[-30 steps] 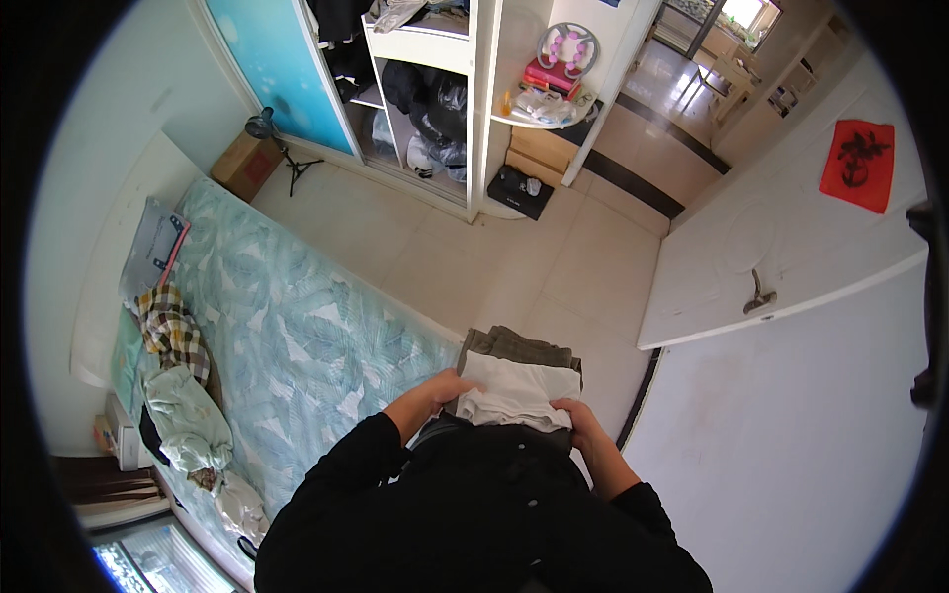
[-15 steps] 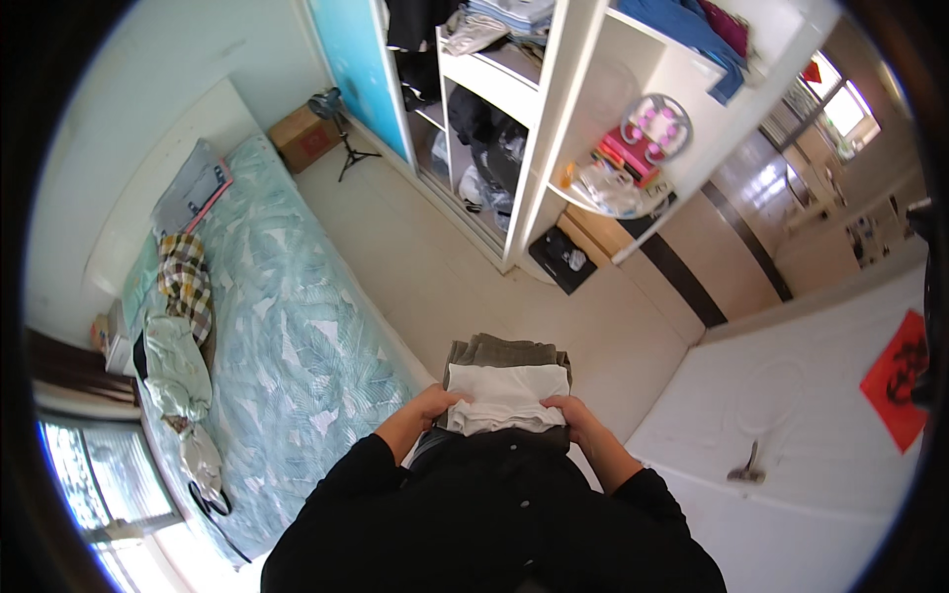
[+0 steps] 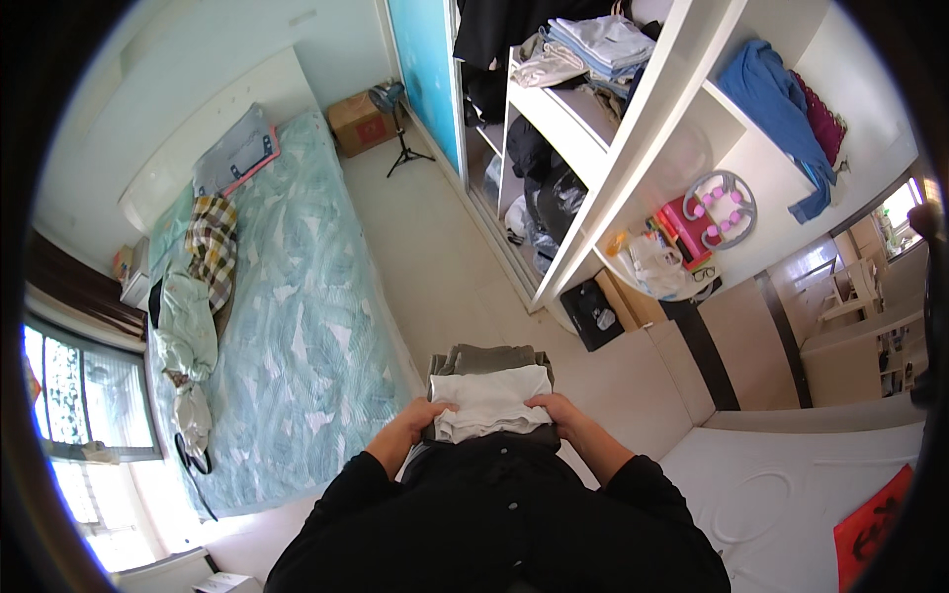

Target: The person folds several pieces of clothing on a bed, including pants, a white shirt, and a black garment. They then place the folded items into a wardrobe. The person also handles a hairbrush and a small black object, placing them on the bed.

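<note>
I carry a stack of folded clothes in front of my waist. On top lies a folded white garment (image 3: 489, 397), and beneath it show folded olive-grey clothes (image 3: 484, 359). My left hand (image 3: 420, 415) grips the stack's left edge, thumb on the white cloth, the other fingers hidden underneath. From the other side my right hand (image 3: 559, 411) clasps the right edge the same way. Ahead and to the right stands an open wardrobe (image 3: 557, 126), with folded jeans and trousers (image 3: 598, 49) on one shelf and dark clothes (image 3: 549, 183) below.
To the left is a bed (image 3: 306, 326) with a checked shirt (image 3: 211, 247) and other clothes along its far side. A fan on a tripod (image 3: 397, 124) stands beside a cardboard box (image 3: 361, 123). Side shelves (image 3: 611, 259) hold small items. A white door (image 3: 781, 484) is at right.
My view has turned and moved, so the wardrobe and bed sit further right in the picture and the wardrobe shelves show more fully. Both hands keep their hold on the stack.
</note>
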The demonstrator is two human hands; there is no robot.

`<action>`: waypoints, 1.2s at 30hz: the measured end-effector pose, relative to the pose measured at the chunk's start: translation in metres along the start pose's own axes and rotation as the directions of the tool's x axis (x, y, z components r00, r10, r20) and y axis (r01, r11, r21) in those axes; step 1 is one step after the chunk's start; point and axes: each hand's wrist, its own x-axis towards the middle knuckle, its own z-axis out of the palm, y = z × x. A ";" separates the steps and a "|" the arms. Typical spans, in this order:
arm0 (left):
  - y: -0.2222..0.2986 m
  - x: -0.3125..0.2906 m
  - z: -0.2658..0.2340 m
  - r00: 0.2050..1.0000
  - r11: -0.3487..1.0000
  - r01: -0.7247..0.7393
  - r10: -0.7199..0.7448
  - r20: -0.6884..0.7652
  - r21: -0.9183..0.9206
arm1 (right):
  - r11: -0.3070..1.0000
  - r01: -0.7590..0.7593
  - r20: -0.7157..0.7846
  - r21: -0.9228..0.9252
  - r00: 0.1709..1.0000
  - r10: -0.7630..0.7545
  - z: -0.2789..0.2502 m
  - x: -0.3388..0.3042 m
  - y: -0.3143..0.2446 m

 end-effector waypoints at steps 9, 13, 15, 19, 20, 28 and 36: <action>0.136 0.087 -0.049 0.985 0.998 -0.057 0.059 0.161 -0.015 | 0.993 0.087 -0.061 0.081 0.995 -0.082 0.042 0.066 -0.113; 0.199 0.088 -0.075 0.969 0.978 -0.203 0.194 0.154 0.050 | 0.993 0.111 -0.034 0.032 0.993 -0.110 0.078 0.108 -0.162; 0.224 0.087 -0.086 0.976 0.982 -0.188 0.187 0.113 -0.002 | 0.995 0.095 -0.037 -0.015 0.995 -0.095 0.093 0.128 -0.183; 0.264 0.094 -0.106 0.968 0.973 -0.216 0.223 0.114 -0.077 | 0.992 0.072 -0.052 -0.105 0.996 -0.077 0.120 0.165 -0.226; 0.271 0.095 -0.112 0.976 0.977 -0.201 0.206 0.076 -0.065 | 0.989 0.078 -0.042 -0.123 0.996 -0.083 0.127 0.174 -0.237; 0.340 0.134 -0.145 0.965 0.953 -0.259 0.262 0.002 -0.158 | 0.955 0.123 -0.012 -0.270 0.991 -0.131 0.175 0.243 -0.335; 0.455 0.138 -0.133 0.901 0.901 -0.433 0.433 0.028 -0.026 | 0.816 0.359 -0.013 -0.453 0.913 -0.408 0.196 0.243 -0.432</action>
